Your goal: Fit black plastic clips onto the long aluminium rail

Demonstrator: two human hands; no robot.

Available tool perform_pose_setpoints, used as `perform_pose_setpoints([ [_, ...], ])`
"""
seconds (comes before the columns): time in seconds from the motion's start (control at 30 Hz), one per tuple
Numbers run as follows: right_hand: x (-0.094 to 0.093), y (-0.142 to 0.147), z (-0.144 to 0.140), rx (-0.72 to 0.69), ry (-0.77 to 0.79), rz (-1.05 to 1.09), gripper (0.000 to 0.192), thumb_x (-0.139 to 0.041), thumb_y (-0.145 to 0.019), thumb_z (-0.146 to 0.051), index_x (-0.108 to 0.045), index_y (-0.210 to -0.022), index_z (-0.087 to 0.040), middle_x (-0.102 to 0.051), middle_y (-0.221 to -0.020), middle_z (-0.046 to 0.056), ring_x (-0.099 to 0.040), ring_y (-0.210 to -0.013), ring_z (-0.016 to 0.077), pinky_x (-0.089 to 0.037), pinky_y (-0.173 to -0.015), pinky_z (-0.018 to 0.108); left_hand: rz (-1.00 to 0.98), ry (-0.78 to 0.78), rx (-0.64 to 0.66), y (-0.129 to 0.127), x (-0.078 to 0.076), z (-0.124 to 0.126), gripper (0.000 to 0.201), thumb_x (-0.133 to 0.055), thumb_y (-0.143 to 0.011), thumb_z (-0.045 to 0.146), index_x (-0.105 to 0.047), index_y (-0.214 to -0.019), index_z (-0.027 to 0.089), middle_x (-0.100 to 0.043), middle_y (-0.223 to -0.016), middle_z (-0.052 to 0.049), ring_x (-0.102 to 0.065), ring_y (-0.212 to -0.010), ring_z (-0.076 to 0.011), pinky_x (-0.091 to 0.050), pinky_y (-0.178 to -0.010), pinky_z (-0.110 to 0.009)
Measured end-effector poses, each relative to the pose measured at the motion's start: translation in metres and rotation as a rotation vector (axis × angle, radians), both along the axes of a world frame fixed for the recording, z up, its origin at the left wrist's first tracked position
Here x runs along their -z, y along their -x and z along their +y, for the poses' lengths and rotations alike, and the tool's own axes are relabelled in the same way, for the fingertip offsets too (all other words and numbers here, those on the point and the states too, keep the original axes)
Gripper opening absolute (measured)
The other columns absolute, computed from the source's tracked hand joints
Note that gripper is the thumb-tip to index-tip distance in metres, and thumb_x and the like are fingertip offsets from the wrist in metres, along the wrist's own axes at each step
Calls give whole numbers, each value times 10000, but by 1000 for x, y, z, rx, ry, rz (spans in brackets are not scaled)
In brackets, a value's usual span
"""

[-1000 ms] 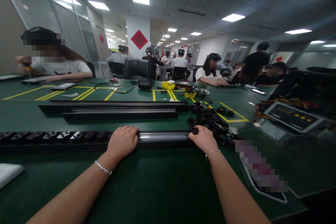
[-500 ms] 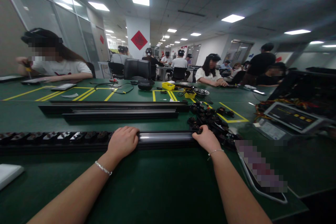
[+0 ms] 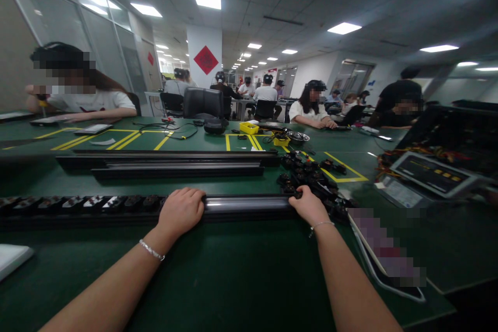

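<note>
A long black channel rail (image 3: 249,206) lies across the table in front of me, its bare grey inner strip showing between my hands. Several black socket-like modules (image 3: 93,203) sit in a row in its left part. My left hand (image 3: 182,209) is closed over the rail beside the last module, its fingertips hidden on the far side. At the rail's right end, my right hand (image 3: 310,205) has its thumb and fingers curled in a pinch around a small black module (image 3: 298,193), mostly hidden by the fingers. Loose black modules (image 3: 303,168) are heaped just beyond that hand.
Black rails (image 3: 179,171) lie parallel further back. To the right are a phone-like slab (image 3: 389,264) and a metal-cased device (image 3: 431,174) with wires. Yellow bins (image 3: 249,128) stand at the back. A white object (image 3: 13,259) is at the left edge. A co-worker (image 3: 105,101) sits across the table.
My right hand has shifted slightly right, while my left hand stays on the rail. A dark blurred shape has appeared over the table at far left. A standing person at right has moved right.
</note>
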State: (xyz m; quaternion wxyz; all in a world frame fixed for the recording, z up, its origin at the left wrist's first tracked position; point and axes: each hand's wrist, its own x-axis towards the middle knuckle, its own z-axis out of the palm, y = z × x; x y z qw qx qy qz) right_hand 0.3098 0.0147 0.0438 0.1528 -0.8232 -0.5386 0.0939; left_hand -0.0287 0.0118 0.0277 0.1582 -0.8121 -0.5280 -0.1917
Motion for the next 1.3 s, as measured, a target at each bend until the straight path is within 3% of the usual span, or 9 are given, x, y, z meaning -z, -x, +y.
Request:
perform_pose_setpoints([
  [0.5, 0, -12, 0, 9, -11, 13, 377, -465, -756, -286, -513, -1123, -208, -638, -984, 93, -603, -906, 234, -419, -737, 293, 18, 0, 6, 1, 0, 0, 336, -348, -837, 253, -647, -966, 166, -688, -942, -85, -597, -884, -245, -420, -775, -388],
  [1.3, 7, -41, 4, 61, -93, 52, 355, -505, -714, -284, -602, -1035, -167, -663, -935, 83, -614, -861, 223, -432, -743, 285, 7, 17, -1, 0, 0, 0, 339, -357, -827, 252, -653, -965, 161, -688, -940, -87, -601, -895, -248, -422, -791, -389],
])
